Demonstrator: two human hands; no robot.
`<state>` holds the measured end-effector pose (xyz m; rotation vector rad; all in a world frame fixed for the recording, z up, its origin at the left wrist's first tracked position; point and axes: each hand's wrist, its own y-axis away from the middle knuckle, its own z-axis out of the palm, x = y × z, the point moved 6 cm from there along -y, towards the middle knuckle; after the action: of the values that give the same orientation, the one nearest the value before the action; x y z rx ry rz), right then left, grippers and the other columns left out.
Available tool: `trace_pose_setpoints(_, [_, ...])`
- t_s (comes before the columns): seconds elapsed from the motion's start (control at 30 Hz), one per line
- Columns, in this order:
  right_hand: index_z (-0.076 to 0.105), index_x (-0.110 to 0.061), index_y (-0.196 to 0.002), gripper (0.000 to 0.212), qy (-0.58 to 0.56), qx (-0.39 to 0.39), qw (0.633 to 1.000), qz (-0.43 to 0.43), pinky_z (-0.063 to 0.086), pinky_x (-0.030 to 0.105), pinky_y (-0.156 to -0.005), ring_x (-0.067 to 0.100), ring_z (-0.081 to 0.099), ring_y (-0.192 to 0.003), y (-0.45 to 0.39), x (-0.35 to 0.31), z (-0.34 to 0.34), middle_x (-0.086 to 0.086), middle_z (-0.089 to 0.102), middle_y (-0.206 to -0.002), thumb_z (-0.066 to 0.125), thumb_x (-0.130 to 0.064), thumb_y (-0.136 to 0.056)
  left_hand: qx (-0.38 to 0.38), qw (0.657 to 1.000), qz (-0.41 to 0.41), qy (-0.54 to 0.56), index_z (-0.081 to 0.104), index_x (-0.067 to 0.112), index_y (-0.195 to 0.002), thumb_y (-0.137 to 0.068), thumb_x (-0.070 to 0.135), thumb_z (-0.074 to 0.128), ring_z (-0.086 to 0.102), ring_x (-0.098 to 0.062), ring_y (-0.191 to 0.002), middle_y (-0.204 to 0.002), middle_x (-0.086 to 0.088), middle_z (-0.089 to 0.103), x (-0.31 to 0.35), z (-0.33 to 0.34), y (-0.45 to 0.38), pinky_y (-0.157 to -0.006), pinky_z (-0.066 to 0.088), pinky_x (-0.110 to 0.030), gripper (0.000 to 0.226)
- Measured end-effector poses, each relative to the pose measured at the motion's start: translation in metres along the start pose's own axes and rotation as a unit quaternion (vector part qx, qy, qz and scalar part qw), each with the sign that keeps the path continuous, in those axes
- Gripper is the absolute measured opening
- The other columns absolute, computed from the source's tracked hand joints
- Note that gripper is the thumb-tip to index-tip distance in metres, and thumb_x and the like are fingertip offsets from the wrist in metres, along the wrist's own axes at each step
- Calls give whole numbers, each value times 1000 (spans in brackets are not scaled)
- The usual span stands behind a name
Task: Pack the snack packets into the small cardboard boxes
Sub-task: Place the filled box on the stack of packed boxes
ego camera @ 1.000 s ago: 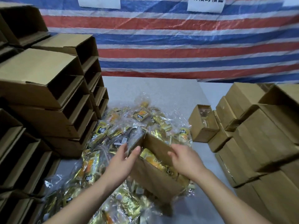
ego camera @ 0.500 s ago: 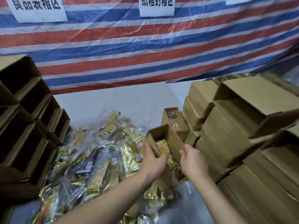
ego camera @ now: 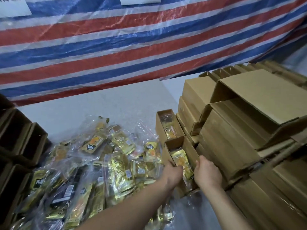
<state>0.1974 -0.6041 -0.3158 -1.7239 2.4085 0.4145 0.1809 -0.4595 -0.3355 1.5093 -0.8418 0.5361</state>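
A small open cardboard box [ego camera: 191,151] with gold snack packets [ego camera: 181,161] inside sits against the box stack on the right. My left hand [ego camera: 172,174] grips its left wall and my right hand [ego camera: 207,173] grips its right wall. Just behind it stands a second small open box [ego camera: 161,123] that also holds packets. A loose heap of gold and clear snack packets [ego camera: 116,163] covers the table to the left of my hands.
Stacked cardboard boxes [ego camera: 240,130] fill the right side, one with a raised flap. Empty open boxes [ego camera: 25,138] are piled at the left. The grey table [ego camera: 99,103] runs back to a red, white and blue striped tarp [ego camera: 132,47] with white signs.
Both hands have carried the filled box from the middle of the packet heap to the right, and it now stands next to the stack behind the other small box. The view swung right.
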Motion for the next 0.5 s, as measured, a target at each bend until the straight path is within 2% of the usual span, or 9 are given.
trace_pose_setpoints(0.13, [55, -14, -104, 15, 5, -16, 1000, 16, 36, 33, -65, 33, 67, -99, -14, 5, 15, 11, 70, -108, 41, -20, -103, 0, 1000, -5, 18, 41, 17, -128, -95, 17, 47, 59, -15, -81, -102, -5, 62, -6, 5, -22, -66, 51, -25, 34])
trace_pose_setpoints(0.17, [54, -14, -106, 15, 6, -26, 999, 21, 37, 33, -65, 33, 67, -100, -17, 5, 21, 11, 70, -109, 41, -18, -102, -1, 1000, -9, 23, 42, 17, -129, -94, 15, 47, 61, -17, -83, -103, -6, 63, -9, 7, -28, -67, 52, -26, 36])
trace_pose_setpoints(0.27, [55, -13, -110, 17, 2, -54, 998, 28, 41, 34, -70, 34, 65, -105, -23, 3, 33, 12, 68, -113, 41, -15, -100, -10, 999, -17, 28, 40, 18, -138, -91, 13, 46, 63, -30, -107, -119, -13, 65, -15, 10, -40, -93, 54, -41, 48])
trace_pose_setpoints(0.3, [55, -12, -111, 18, -4, -58, 998, 28, 44, 35, -71, 34, 65, -105, -23, 2, 34, 13, 68, -114, 41, -15, -100, -12, 999, -18, 30, 41, 18, -137, -91, 13, 46, 63, -29, -106, -118, -12, 65, -16, 10, -42, -94, 54, -41, 46])
trace_pose_setpoints(0.37, [55, -11, -110, 18, -11, -58, 998, 28, 47, 36, -74, 35, 65, -103, -31, 3, 43, 14, 68, -112, 42, -14, -99, -17, 999, -13, 41, 47, 24, -125, -93, 12, 46, 64, -17, -88, -104, -5, 67, -17, 10, -55, -75, 56, -30, 35])
trace_pose_setpoints(0.43, [56, -10, -107, 16, -23, -53, 998, 26, 48, 37, -74, 36, 66, -101, -35, 2, 46, 15, 68, -111, 43, -14, -99, -10, 999, -4, 52, 51, 29, -112, -93, 10, 47, 59, -8, -72, -90, 2, 66, -17, 8, -63, -56, 50, -18, 27])
trace_pose_setpoints(0.5, [56, -9, -106, 15, -30, -48, 998, 26, 48, 38, -74, 37, 65, -100, -40, 2, 49, 16, 69, -109, 45, -14, -99, -9, 999, -8, 48, 51, 25, -117, -93, 9, 47, 59, -12, -72, -90, -2, 66, -16, 7, -70, -54, 47, -20, 29])
